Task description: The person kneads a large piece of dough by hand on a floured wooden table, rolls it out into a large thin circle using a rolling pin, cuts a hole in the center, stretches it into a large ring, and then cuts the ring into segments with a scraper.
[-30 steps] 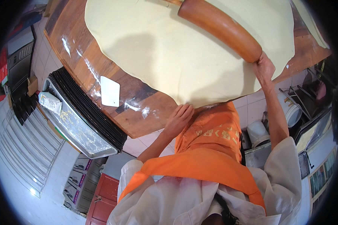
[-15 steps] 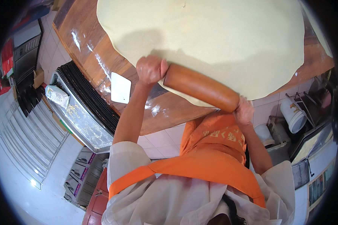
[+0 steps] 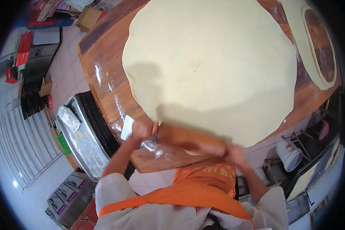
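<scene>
A wide, pale sheet of dough [image 3: 218, 65] lies flat over most of the wooden table, with a small crease near its middle. Across its near edge rests a thick brown wooden rolling pin [image 3: 191, 140], slanting down to the right and slightly blurred. My left hand [image 3: 143, 130] is closed round the pin's left end, its thumb toward the dough. At the other end, my right hand [image 3: 237, 155] grips the pin, smeared by motion. A white flat scraper [image 3: 127, 127] lies on the table just behind my left hand, partly covered by it.
The wooden table [image 3: 103, 88] carries streaks of flour. A ring-shaped strip of dough [image 3: 308, 57] lies at the far right. Left of the table, a stack of trays [image 3: 90, 153] holds a bag [image 3: 69, 118]. White buckets [image 3: 288, 155] stand below on the right.
The view has shifted, so the dough shows more fully and the second piece at right appears. Both hands and the rolling pin are now nearer my body, at the dough's near edge.
</scene>
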`<action>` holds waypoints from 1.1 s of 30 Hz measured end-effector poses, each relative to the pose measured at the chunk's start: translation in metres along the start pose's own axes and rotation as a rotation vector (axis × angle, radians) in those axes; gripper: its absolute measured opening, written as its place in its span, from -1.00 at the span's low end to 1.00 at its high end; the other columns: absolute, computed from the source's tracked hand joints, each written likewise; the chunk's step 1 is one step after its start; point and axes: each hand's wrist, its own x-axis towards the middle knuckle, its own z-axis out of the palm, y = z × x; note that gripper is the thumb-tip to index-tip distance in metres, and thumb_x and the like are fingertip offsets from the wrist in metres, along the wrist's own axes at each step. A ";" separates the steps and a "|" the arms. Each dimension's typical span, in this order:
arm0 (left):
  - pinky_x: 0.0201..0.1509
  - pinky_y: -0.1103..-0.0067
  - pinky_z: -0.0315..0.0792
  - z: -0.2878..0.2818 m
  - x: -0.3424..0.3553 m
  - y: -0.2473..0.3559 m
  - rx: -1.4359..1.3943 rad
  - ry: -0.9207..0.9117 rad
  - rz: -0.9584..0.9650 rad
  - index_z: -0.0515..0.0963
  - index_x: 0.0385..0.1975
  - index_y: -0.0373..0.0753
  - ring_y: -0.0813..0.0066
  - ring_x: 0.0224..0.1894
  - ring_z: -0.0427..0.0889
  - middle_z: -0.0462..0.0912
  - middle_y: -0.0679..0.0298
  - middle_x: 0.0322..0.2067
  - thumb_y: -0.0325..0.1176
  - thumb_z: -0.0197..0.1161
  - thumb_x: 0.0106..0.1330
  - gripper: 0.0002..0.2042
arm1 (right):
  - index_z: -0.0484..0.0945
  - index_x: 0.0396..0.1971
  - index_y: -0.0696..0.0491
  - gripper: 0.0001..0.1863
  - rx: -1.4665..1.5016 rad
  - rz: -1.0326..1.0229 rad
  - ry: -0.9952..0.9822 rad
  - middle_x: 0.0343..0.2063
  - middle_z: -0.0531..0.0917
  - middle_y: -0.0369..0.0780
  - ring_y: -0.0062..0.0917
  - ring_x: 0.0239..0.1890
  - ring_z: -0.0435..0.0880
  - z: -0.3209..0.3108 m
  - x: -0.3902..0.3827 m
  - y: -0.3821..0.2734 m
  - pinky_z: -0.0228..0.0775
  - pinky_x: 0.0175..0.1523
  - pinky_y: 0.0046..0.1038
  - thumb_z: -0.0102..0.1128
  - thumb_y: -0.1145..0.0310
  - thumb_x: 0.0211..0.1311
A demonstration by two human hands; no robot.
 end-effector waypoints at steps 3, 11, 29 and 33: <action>-0.70 0.34 0.22 -0.007 0.168 -0.036 0.146 0.289 0.123 0.37 -0.98 -0.17 0.25 -0.84 0.35 0.36 0.22 -0.91 -0.14 0.06 0.20 -0.51 | 0.53 -0.36 0.03 -0.74 -0.228 0.063 0.396 -0.48 0.60 -0.09 -0.14 -0.39 0.58 -0.097 0.097 0.051 0.40 -0.26 -0.18 0.14 0.33 -0.16; -0.30 0.49 0.21 0.007 0.299 -0.087 0.459 0.474 0.116 0.45 -0.71 -0.07 0.38 -0.50 0.44 0.44 0.37 -0.68 -0.22 0.03 0.16 -0.77 | 0.45 -0.31 0.03 -0.71 -0.352 0.044 0.785 -0.50 0.57 -0.10 -0.10 -0.44 0.52 -0.164 0.188 0.016 0.37 -0.34 -0.18 0.17 0.43 -0.15; -0.37 0.42 0.27 0.003 -0.084 -0.116 0.228 -0.229 -0.029 0.34 -0.84 -0.09 0.31 -0.54 0.44 0.40 0.32 -0.72 -0.32 0.12 0.01 -0.77 | 0.37 -0.19 0.19 -0.57 0.047 -0.206 -0.372 -0.35 0.50 0.06 -0.18 -0.28 0.54 0.147 0.032 -0.096 0.37 -0.16 -0.17 0.12 0.30 -0.09; -0.36 0.44 0.34 -0.026 -0.110 -0.115 0.282 -0.558 -0.185 0.38 -0.87 -0.12 0.26 -0.61 0.48 0.45 0.25 -0.78 -0.26 0.10 0.10 -0.69 | 0.39 -0.20 0.19 -0.60 0.336 -0.188 -0.370 -0.30 0.52 0.03 -0.14 -0.17 0.50 0.106 0.049 -0.114 0.35 -0.06 -0.22 0.09 0.26 -0.02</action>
